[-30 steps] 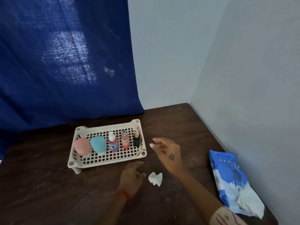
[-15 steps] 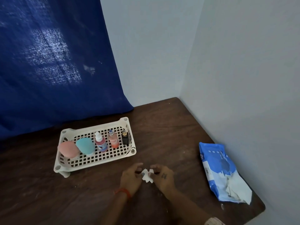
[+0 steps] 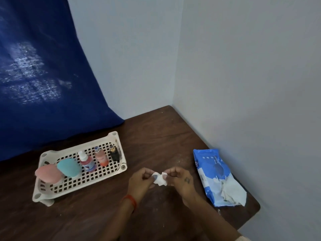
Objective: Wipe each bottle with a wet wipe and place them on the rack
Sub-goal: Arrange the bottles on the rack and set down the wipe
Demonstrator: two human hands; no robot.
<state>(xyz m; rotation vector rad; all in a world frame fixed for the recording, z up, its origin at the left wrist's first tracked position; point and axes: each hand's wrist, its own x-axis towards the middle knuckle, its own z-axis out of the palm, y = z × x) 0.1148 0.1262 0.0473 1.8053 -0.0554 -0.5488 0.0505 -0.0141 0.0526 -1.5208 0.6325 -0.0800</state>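
Lifted since earlier, crumpled white wipe, both-hand pinch

A dark brown wooden worktop with pale scuff marks fills the lower part of the view and fits into a corner of the room. Two plain pale walls meet at that corner. A deep blue cloth hangs behind the worktop on the left, its lower edge reaching the worktop's back edge.
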